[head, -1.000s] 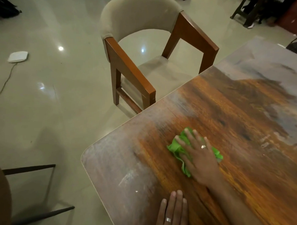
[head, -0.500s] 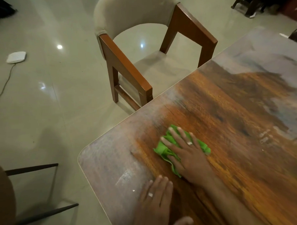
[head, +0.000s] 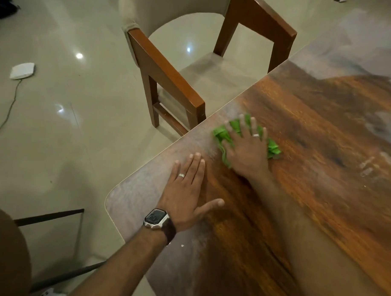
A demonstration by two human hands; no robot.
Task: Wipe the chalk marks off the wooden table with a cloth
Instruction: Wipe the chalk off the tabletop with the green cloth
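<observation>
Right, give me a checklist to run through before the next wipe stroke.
1. Cloth flat under right hand: ok, fingers spread on it.
2. Left hand bracing on the table: ok, palm flat near the corner.
3. Chalk marks left to wipe: not ok, pale marks to the right of the cloth.
4. White speck near the wrist: not ok, still there.
5. Cloth clean enough: cannot tell.
6. Chair clear of the stroke: ok, off the table.
</observation>
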